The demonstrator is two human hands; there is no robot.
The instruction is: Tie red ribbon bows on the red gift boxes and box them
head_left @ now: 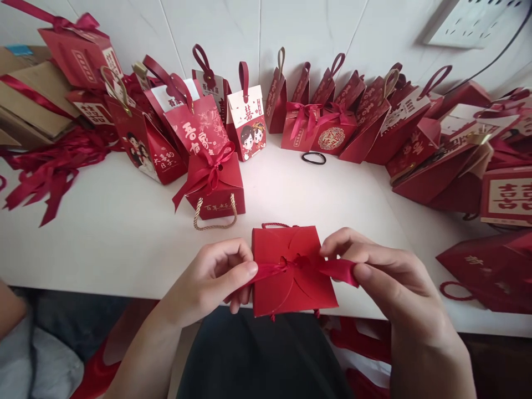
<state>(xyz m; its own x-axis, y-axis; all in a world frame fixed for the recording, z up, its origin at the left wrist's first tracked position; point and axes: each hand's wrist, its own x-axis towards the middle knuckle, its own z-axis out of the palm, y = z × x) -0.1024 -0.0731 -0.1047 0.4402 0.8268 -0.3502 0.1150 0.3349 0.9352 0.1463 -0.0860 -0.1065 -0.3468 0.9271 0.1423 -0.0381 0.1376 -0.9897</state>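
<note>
A red gift box [274,296] with overlapping curved flaps sits at the table's front edge between my hands. Through holes in its top runs a dark pink ribbon [269,270], one end drawn out to each side. My left hand [220,274] pinches the left end between thumb and fingers at the box's left edge. On the other side, my right hand [386,271] grips the right end [338,270] between thumb and forefinger. A twisted red cord handle [276,225] shows behind the box. Just beyond stands a red box with a tied bow [216,188] and a gold rope handle.
Red and white gift boxes [251,124] line the tiled wall, with more at the right [494,271]. Loose ribbons [54,166] lie at left near a cardboard box [39,94]. A black hair tie [313,158] rests on the white table [124,238]. Another person's arm [10,310] shows at lower left.
</note>
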